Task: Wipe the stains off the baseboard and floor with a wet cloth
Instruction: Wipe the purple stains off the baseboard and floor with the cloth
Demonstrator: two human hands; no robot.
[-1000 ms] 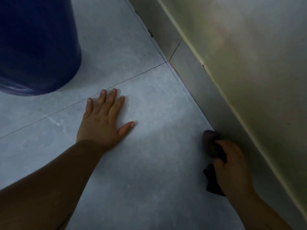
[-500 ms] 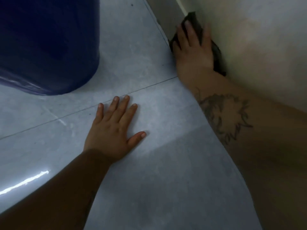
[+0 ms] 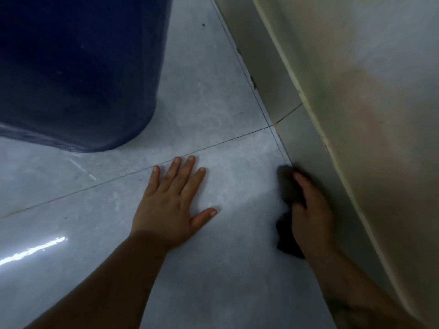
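Note:
My right hand (image 3: 311, 210) grips a dark cloth (image 3: 288, 186) and presses it where the grey tiled floor (image 3: 213, 103) meets the grey baseboard (image 3: 306, 143). Part of the cloth hangs out below my palm; the rest is hidden under my fingers. My left hand (image 3: 171, 200) lies flat on the floor with fingers spread, holding nothing, a hand's width left of the cloth. A small dark mark shows at the foot of the baseboard (image 3: 253, 82) farther along.
A big dark blue barrel (image 3: 78, 67) stands on the floor at the upper left. Above the baseboard rises a stained cream wall (image 3: 368, 103). Tile joints cross the floor just beyond my left fingertips.
My right hand has drawn back with the cloth from far up along the baseboard to a spot near me, beside my left hand. The left hand stays planted.

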